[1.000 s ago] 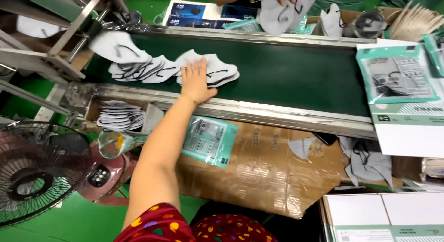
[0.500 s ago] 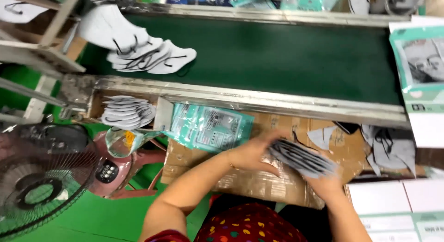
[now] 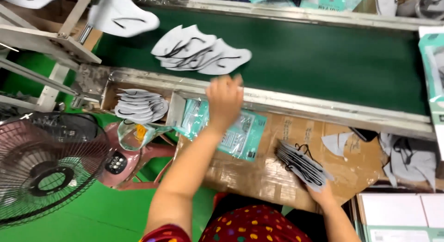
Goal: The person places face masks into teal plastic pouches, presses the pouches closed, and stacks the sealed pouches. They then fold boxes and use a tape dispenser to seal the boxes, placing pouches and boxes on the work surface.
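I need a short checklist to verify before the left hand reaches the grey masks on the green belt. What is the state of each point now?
1. Left hand free of any load: ok, it holds nothing.
2. Fanned pile of grey fabric face masks with black ear loops lying on the dark green conveyor belt in front of that hand: ok.
3. Hand already touching the pile: not ok, it is above the metal belt rail, apart from the masks.
4. Right hand secure on its stack of grey masks over the brown cardboard sheet: ok.
5. Belt running or stopped: cannot tell.
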